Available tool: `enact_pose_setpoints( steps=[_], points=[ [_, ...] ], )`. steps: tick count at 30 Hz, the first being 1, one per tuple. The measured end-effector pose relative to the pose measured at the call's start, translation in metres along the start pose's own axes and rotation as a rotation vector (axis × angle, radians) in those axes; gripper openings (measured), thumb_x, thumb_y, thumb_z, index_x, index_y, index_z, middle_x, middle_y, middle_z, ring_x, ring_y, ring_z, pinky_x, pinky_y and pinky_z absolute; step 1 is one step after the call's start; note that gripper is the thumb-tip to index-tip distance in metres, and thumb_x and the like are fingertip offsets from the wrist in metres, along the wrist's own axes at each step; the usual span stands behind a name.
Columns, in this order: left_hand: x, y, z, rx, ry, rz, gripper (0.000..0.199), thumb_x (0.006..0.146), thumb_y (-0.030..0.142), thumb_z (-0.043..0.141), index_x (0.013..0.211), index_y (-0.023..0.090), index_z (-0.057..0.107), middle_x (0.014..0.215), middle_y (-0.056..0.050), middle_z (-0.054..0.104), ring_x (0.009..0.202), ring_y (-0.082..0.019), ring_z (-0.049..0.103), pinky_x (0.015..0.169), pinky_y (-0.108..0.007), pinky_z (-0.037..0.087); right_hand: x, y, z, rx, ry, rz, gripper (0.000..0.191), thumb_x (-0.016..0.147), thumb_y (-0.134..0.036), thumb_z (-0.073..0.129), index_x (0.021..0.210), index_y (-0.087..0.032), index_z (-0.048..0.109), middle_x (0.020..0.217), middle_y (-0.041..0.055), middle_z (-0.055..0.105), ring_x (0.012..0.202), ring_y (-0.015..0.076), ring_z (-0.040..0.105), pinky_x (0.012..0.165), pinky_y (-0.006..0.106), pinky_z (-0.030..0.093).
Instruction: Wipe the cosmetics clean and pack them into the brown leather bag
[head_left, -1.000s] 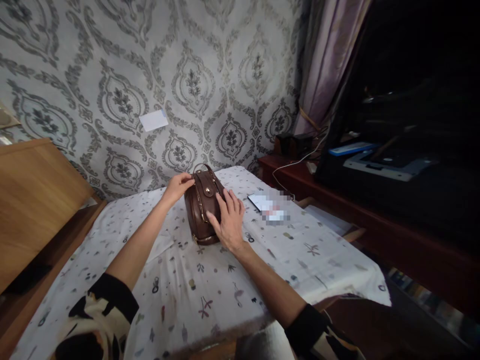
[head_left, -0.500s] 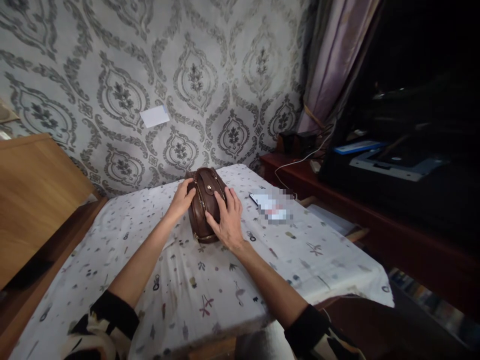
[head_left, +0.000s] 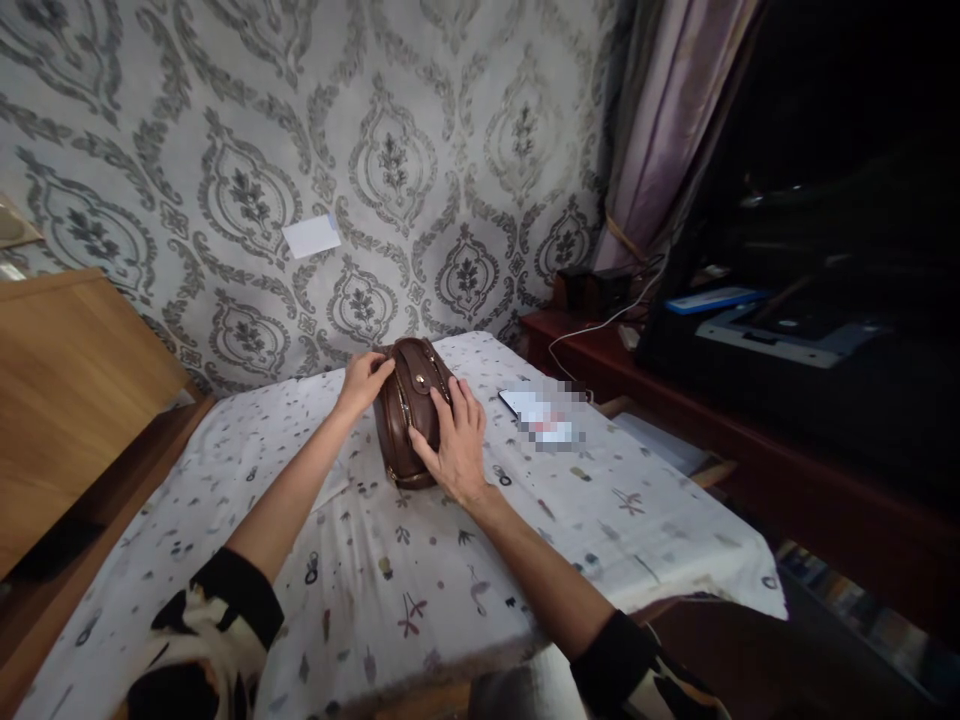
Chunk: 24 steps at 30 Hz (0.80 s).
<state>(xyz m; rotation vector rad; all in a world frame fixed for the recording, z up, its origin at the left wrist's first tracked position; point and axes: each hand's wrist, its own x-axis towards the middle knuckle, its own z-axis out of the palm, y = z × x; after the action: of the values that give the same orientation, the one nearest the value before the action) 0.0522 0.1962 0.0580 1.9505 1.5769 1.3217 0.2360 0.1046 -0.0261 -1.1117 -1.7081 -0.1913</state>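
A brown leather bag (head_left: 411, 463) with gold-coloured zippers and a snap tab on top rests on the cloth-covered table (head_left: 360, 600). At the far left end of its zipper, my left hand (head_left: 365, 382) has thumb and fingers pinched together. Whatever lies between those fingertips is too small and hidden to make out. My right hand (head_left: 459, 445) lies with spread fingers over the right side of the bag, thumb near the zipper line and fingertips beside the tab.
Right of the bag lies a phone (head_left: 544, 415) with a blurred screen. A white cable (head_left: 592, 328) runs down from a dark red cabinet (head_left: 585, 350). A wooden board (head_left: 82, 390) stands at left, and patterned wallpaper (head_left: 390, 160) rises behind the table.
My left hand's fingers have drawn together into a pinch at the zipper's far end. My right hand stays on the bag, which has barely shifted.
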Motion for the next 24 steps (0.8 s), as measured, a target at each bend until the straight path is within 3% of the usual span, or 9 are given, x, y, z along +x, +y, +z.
enact_pose_setpoints(
  steps=[4, 9, 24],
  points=[
    [0.019, 0.005, 0.004, 0.008, 0.005, -0.027, 0.020, 0.071, 0.039, 0.070, 0.074, 0.019, 0.070, 0.072, -0.002, 0.067, 0.078, -0.020, 0.060, 0.076, -0.030, 0.044, 0.000, 0.000, -0.001, -0.015, -0.012, -0.009, 0.061, 0.095, -0.049, 0.052, 0.146, -0.017, 0.045, 0.158, 0.0199, 0.037, 0.149, 0.0350, 0.026, 0.116, 0.057, 0.029],
    [0.025, 0.009, 0.008, -0.020, 0.011, -0.060, 0.012, 0.067, 0.030, 0.067, 0.067, 0.019, 0.063, 0.062, 0.002, 0.060, 0.064, -0.016, 0.054, 0.066, -0.027, 0.040, 0.000, -0.001, 0.000, -0.046, -0.003, -0.007, 0.058, 0.096, -0.048, 0.051, 0.146, -0.018, 0.047, 0.157, 0.0193, 0.038, 0.148, 0.0351, 0.027, 0.115, 0.057, 0.030],
    [0.004, 0.024, 0.001, -0.111, 0.061, 0.009, 0.012, 0.068, 0.030, 0.062, 0.069, 0.020, 0.055, 0.065, 0.003, 0.058, 0.068, -0.015, 0.054, 0.069, -0.027, 0.042, 0.000, -0.001, 0.002, -0.041, -0.011, 0.006, 0.059, 0.094, -0.048, 0.053, 0.145, -0.019, 0.048, 0.157, 0.0177, 0.039, 0.147, 0.0349, 0.028, 0.115, 0.057, 0.029]
  ],
)
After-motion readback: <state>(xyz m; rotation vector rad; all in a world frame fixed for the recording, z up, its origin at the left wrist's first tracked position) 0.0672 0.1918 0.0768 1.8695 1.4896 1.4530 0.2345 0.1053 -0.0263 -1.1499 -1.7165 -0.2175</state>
